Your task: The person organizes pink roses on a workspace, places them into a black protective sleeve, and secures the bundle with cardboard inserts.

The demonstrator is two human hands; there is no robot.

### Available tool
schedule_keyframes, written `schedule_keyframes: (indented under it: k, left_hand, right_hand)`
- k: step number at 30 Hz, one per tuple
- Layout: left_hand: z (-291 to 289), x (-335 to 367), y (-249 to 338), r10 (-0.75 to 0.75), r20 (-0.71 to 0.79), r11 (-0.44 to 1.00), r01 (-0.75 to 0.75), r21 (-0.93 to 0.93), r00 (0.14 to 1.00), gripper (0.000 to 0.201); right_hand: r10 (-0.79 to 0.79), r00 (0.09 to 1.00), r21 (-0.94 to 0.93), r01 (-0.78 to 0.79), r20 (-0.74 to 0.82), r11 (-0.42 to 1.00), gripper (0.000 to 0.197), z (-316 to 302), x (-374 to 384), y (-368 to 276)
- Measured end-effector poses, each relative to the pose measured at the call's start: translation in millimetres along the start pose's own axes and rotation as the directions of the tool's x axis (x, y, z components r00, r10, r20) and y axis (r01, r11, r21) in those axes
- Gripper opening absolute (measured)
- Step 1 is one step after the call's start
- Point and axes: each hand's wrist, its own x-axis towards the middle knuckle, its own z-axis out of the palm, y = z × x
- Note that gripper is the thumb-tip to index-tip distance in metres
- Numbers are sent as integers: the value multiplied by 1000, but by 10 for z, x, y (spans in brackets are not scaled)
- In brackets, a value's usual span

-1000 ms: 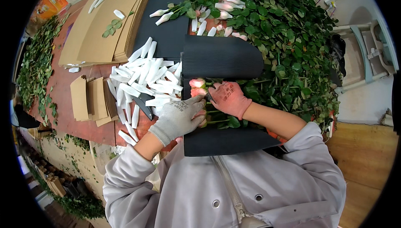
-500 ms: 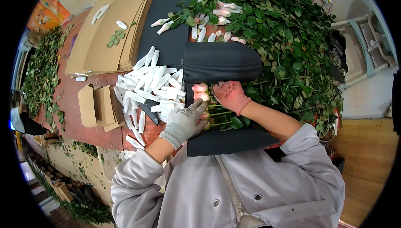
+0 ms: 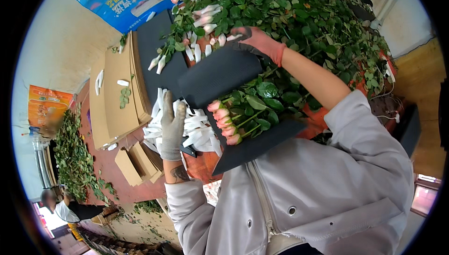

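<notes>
My left hand (image 3: 172, 131), in a grey glove, is raised over a heap of white mesh sleeves (image 3: 199, 126), its visible fingers apart and holding nothing I can see. Farther right, my right hand (image 3: 258, 44), in a red glove with a dark palm, reaches past the far edge of a black corrugated sheet (image 3: 220, 78). Its thumb and fingers are parted near a white-sleeved rosebud (image 3: 233, 37). In front of me, several pink roses (image 3: 224, 123) lie in a row, heads left and leafy stems right, on the near part of black sheeting (image 3: 257, 148).
A large pile of leafy rose stems (image 3: 304, 35) covers the far right. Brown cardboard sheets (image 3: 114, 91) are stacked at left, with smaller cardboard pieces (image 3: 138, 164) nearer. Sleeved roses (image 3: 158, 63) rest on flat black sheets. A person (image 3: 61, 208) is at lower left.
My left hand has left the rose heads and moved left over the sleeves. My right hand has moved away from the roses to the far side of the black flap. The view has turned.
</notes>
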Motion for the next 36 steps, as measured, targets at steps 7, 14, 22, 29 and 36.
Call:
schedule_keyframes:
  k: [7,14,22,29,36]
  left_hand:
    - [-93,-193,656,373,-210,875,-267,404,904,112]
    - [32,-841,268,372,459,914,-404,-31,807,25]
    - [-273,-1289,-215,-41,349,951,144,-275,936,50]
    - [-1841,-1504,-1167,-82,-782,313,761,568,618,95]
    - [-1872,-1443,-1207,-405,-767,399,851,341,497,101]
  right_hand:
    - [-310,936,672,122,168,730,75,-370,-607,-871]
    - [3,351,-40,99,936,994,57,603,-513,-1075]
    - [8,496,-479,835,869,271,56,1524,-1004,239]
    - [15,498,-479,825,867,301,55,1576,-1009,111]
    - [-21,506,-474,820,862,321,54,1544,-958,159]
